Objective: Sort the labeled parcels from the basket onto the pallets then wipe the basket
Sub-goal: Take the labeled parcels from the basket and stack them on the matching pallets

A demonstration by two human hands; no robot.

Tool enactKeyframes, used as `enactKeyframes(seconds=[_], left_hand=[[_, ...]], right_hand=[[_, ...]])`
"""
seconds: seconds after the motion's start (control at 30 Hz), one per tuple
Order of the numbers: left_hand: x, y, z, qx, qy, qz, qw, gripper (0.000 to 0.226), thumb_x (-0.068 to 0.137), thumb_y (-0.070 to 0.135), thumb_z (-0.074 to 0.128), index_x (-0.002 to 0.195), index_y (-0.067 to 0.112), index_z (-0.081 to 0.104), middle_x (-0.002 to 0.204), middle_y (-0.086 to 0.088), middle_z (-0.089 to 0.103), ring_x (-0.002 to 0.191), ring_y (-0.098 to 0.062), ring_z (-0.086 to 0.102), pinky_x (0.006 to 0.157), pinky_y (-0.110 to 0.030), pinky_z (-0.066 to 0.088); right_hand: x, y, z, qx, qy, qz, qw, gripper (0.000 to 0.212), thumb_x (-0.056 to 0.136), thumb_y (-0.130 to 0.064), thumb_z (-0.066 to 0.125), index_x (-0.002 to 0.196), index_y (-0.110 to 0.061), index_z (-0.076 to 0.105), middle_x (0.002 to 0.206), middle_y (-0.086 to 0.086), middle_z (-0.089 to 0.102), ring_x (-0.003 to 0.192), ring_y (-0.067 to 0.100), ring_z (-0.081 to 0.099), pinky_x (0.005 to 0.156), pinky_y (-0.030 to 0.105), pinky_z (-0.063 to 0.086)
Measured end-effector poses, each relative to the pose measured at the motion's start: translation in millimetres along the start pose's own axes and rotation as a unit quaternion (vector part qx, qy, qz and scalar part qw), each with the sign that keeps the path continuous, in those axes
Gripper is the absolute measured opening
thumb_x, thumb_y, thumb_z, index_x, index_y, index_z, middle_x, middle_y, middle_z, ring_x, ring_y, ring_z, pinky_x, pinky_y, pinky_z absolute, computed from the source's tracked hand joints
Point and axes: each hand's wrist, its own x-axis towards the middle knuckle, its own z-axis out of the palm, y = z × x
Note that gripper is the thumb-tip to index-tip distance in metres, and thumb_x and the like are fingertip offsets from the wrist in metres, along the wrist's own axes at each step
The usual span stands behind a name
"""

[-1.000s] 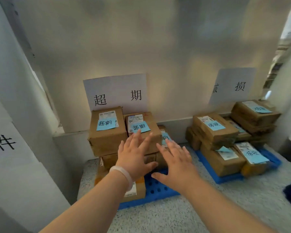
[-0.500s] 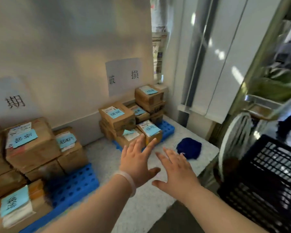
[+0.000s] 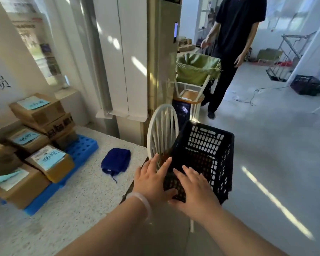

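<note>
Fingers spread, holding nothing, the left hand (image 3: 151, 180) and right hand (image 3: 194, 191) are at the six-o'clock rim of the black plastic basket (image 3: 207, 145). It is probably light and stiff, best gripped by its rim.

Grey floor (image 3: 266, 145) w/ sun streaks, white wall panels (image 3: 122, 52), white chair (image 3: 162, 130), speckled counter (image 3: 78, 191).

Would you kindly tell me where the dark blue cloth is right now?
In the head view, the dark blue cloth lies on the speckled table, between the blue pallet and the black basket.
</note>
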Motion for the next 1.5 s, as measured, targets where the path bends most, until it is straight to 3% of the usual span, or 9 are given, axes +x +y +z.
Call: enactKeyframes(seconds=[0.2, 0.37, 0.67, 0.83, 1.1, 1.23, 1.33, 1.5], left_hand=[[58, 12, 33, -0.009, -0.071, 0.021, 0.997, 0.094, 0.084, 0.066, 0.055, 0.150, 0.049, -0.010, 0.163, 0.002, -0.011, 0.150, -0.024, -0.004, 0.121, -0.047, 0.005], [134, 13, 53, -0.015, -0.100, 0.053, 0.993, 0.094, 0.084, 0.065, 0.055, 0.151, 0.046, -0.009, 0.163, 0.002, -0.011, 0.150, -0.024, -0.003, 0.121, -0.046, 0.006], [253, 6, 120, -0.014, -0.234, 0.092, 0.968, 0.095, 0.085, 0.064, 0.056, 0.153, 0.043, -0.006, 0.163, 0.000, -0.010, 0.150, -0.028, 0.001, 0.121, -0.042, 0.014], [284, 7, 170, 0.005, -0.308, 0.060, 0.950, 0.090, 0.090, 0.053, 0.056, 0.152, 0.043, -0.008, 0.163, 0.000, -0.011, 0.150, -0.028, 0.001, 0.121, -0.043, 0.014], [319, -1, 242, -0.034, -0.422, -0.047, 0.905, 0.087, 0.089, 0.055, 0.058, 0.152, 0.045, -0.001, 0.162, 0.005, -0.008, 0.148, -0.028, -0.003, 0.119, -0.048, 0.014], [332, -9, 272, -0.002, -0.486, -0.035, 0.873, 0.084, 0.089, 0.059, 0.055, 0.154, 0.041, 0.006, 0.163, 0.001, 0.003, 0.147, -0.030, 0.006, 0.119, -0.047, 0.019], [333, -12, 287, 0.031, -0.511, -0.033, 0.858, 0.078, 0.088, 0.061, 0.054, 0.153, 0.039, 0.018, 0.162, -0.001, 0.010, 0.146, -0.032, 0.011, 0.118, -0.046, 0.022], [336, -12, 295, 0.012, -0.488, -0.026, 0.873, 0.067, 0.086, 0.058, 0.060, 0.145, 0.034, 0.040, 0.147, 0.001, 0.037, 0.136, -0.028, 0.029, 0.113, -0.040, 0.031]], right_hand=[[20, 55, 23, 0.015, -0.046, 0.083, 0.995, 0.089, 0.090, -0.050, 0.062, 0.155, -0.039, 0.002, 0.165, -0.004, -0.003, 0.151, 0.018, -0.005, 0.123, 0.042, 0.002], [72, 93, 22, 0.059, -0.047, 0.163, 0.984, 0.087, 0.090, -0.055, 0.059, 0.155, -0.040, 0.003, 0.165, -0.007, -0.001, 0.151, 0.016, -0.002, 0.122, 0.039, 0.006], [163, 165, 43, 0.077, -0.073, 0.285, 0.953, 0.088, 0.088, -0.057, 0.060, 0.156, -0.037, 0.007, 0.165, -0.003, 0.006, 0.151, 0.019, 0.006, 0.122, 0.039, 0.015], [188, 201, 80, 0.095, -0.132, 0.310, 0.937, 0.088, 0.089, -0.055, 0.061, 0.156, -0.035, 0.007, 0.165, -0.002, 0.006, 0.151, 0.020, 0.006, 0.123, 0.042, 0.015], [217, 258, 144, 0.124, -0.234, 0.328, 0.907, 0.091, 0.086, -0.053, 0.065, 0.156, -0.032, 0.010, 0.164, 0.004, 0.007, 0.150, 0.025, 0.010, 0.121, 0.044, 0.020], [229, 278, 166, 0.152, -0.290, 0.343, 0.880, 0.093, 0.087, -0.056, 0.063, 0.157, -0.033, 0.006, 0.163, 0.007, 0.007, 0.148, 0.030, 0.014, 0.119, 0.042, 0.023], [231, 286, 187, 0.195, -0.332, 0.361, 0.849, 0.094, 0.086, -0.058, 0.063, 0.157, -0.035, 0.006, 0.161, 0.009, 0.015, 0.142, 0.029, 0.029, 0.115, 0.039, 0.034], [234, 292, 200, 0.224, -0.367, 0.371, 0.823, 0.073, 0.091, -0.057, 0.057, 0.153, -0.029, 0.028, 0.148, 0.008, 0.041, 0.128, 0.024, 0.049, 0.103, 0.034, 0.046]])
